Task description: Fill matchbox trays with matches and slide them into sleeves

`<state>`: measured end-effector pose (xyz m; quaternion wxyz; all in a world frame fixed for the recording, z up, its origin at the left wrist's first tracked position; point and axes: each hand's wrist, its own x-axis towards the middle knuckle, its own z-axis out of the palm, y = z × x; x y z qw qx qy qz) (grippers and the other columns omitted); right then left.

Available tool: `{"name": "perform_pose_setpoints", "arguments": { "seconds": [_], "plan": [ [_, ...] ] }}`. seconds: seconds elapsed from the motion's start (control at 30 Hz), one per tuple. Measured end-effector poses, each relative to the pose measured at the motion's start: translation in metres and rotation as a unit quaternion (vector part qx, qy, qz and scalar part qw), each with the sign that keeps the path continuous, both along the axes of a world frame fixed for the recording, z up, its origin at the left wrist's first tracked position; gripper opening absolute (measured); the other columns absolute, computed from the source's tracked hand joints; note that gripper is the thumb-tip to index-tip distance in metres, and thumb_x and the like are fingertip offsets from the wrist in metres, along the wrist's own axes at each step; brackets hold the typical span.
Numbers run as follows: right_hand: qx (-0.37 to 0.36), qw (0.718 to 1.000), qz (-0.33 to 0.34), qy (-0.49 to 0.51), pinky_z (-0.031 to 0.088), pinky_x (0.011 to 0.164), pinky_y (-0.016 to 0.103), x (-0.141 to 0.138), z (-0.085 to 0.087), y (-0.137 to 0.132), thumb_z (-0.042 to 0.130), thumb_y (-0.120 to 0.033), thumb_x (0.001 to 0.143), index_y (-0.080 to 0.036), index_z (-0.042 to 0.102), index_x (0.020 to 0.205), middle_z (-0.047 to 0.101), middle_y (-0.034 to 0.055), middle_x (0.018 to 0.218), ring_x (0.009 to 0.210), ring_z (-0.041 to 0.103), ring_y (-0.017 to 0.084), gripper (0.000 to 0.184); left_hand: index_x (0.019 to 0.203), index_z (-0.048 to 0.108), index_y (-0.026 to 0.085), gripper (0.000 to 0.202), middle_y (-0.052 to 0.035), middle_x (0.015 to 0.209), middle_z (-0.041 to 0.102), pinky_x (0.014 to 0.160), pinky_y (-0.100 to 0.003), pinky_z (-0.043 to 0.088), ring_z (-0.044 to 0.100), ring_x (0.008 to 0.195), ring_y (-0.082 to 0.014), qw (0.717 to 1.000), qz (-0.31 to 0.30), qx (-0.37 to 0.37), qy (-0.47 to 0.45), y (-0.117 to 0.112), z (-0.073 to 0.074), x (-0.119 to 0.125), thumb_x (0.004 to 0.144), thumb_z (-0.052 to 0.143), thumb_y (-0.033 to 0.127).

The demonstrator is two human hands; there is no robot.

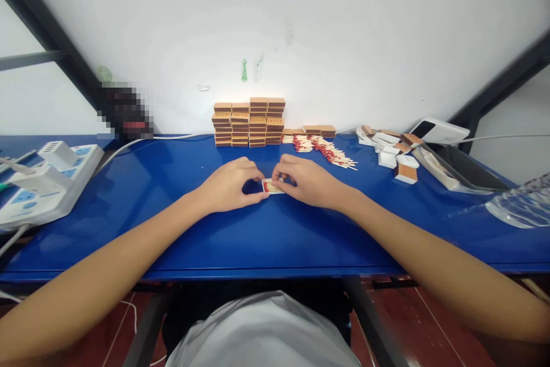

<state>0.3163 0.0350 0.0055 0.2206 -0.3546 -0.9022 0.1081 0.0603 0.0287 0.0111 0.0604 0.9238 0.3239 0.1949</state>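
A small white matchbox tray [267, 189] lies on the blue table, with red-headed matches [272, 186] in it. The thumb and fingers of my left hand [230, 185] grip the tray's left end, curved with a gap between them. My right hand [307, 180] is closed over the right end, its fingertips pinching at the matches inside. My right fingers hide part of the tray. Just beyond my right hand lies a loose pile of matches [333, 152], with another bunch of matches [303, 143] to its left.
Stacked matchboxes [249, 122] stand against the wall. At the right are a heap of empty-looking box parts [387, 146], a white device [442, 130], a dark open pouch [468, 169] and clear plastic [522, 204]. A power strip [51, 189] with plugs sits at the left.
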Motion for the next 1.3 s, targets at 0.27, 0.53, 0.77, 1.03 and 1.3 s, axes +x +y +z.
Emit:
{"name": "perform_pose_setpoints", "arguments": {
  "seconds": [0.27, 0.53, 0.77, 1.03, 1.3],
  "plan": [
    [-0.002, 1.0, 0.0, -0.001, 0.042, 0.071, 0.03, -0.004, 0.002, -0.004, 0.064, -0.028, 0.101, -0.019, 0.071, 0.095, 0.065, 0.0053, 0.095, 0.076, 0.058, 0.016, 0.013, 0.107, 0.077, 0.018, 0.026, -0.0077, 0.103, 0.076, 0.086, -0.039, 0.054, 0.066, 0.1, -0.0259, 1.0, 0.001, -0.007, 0.001, 0.0, 0.001, 0.0, 0.098, 0.075, 0.042],
    [0.083, 0.983, -0.159, -0.032, 0.038, 0.07, 0.033, 0.048, -0.003, 0.055, 0.061, -0.021, 0.095, -0.018, 0.076, 0.096, 0.072, 0.0085, 0.088, 0.078, 0.061, 0.022, 0.015, 0.11, 0.079, 0.02, 0.026, -0.007, 0.105, 0.076, 0.086, -0.038, 0.053, 0.065, 0.1, -0.0252, 1.0, -0.001, -0.019, 0.001, -0.002, 0.005, 0.001, 0.097, 0.076, 0.042],
    [0.063, 0.984, -0.154, -0.062, 0.04, 0.07, 0.033, 0.087, -0.015, 0.091, 0.06, -0.024, 0.096, -0.018, 0.08, 0.096, 0.075, 0.0096, 0.085, 0.076, 0.064, 0.023, 0.021, 0.112, 0.079, 0.019, 0.028, -0.0081, 0.108, 0.076, 0.086, -0.039, 0.053, 0.065, 0.102, -0.0259, 1.0, 0.002, -0.019, 0.008, -0.003, 0.007, 0.0, 0.098, 0.074, 0.043],
    [0.037, 0.987, -0.149, -0.048, 0.042, 0.069, 0.032, 0.079, -0.016, 0.09, 0.06, -0.028, 0.095, -0.019, 0.072, 0.089, 0.07, 0.0076, 0.081, 0.076, 0.062, 0.022, 0.016, 0.111, 0.078, 0.018, 0.027, -0.0083, 0.106, 0.076, 0.087, -0.04, 0.053, 0.065, 0.1, -0.0258, 1.0, 0.0, -0.013, 0.013, -0.003, 0.007, 0.0, 0.098, 0.074, 0.042],
    [0.066, 0.986, -0.133, -0.072, 0.043, 0.073, 0.033, 0.086, -0.017, 0.092, 0.059, -0.027, 0.097, -0.018, 0.073, 0.104, 0.071, 0.0111, 0.096, 0.082, 0.062, 0.024, 0.018, 0.112, 0.079, 0.019, 0.027, -0.0082, 0.106, 0.076, 0.086, -0.039, 0.053, 0.065, 0.101, -0.0257, 1.0, 0.0, -0.015, 0.012, -0.003, 0.007, 0.0, 0.098, 0.074, 0.042]
  ]
}}
